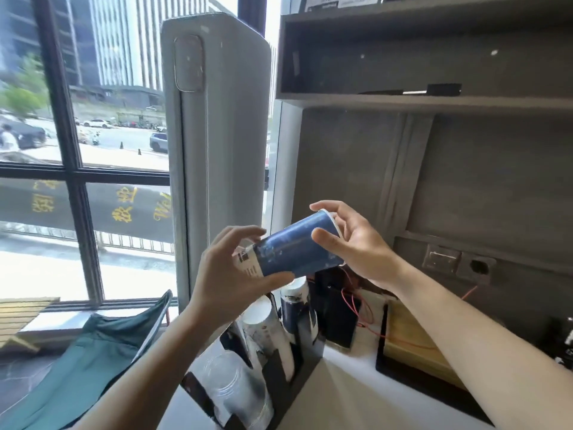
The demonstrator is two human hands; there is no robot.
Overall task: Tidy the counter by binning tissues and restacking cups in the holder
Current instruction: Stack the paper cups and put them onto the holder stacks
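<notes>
1. Two hands share one blue paper cup (296,248) at centre frame, tipped on its side above the holder: the left hand (226,274) clasps its white base end, the right hand (356,243) pinches the rim.
2. Restacking looks to be the step in hand; no tissues are visible.
3. Next, I judge, the cup must be turned base-up and lowered onto a stack.
4. Lower centre, the black cup holder (291,377) carries clear plastic cups (229,383), a white stack (263,324) and a blue stack (296,308).
5. The white tabletop (338,395) runs lower right, with a wooden box (412,342) and red wires (356,301).
6. A window (77,119) fills the left; grey shelving (434,97) the upper right.
</notes>
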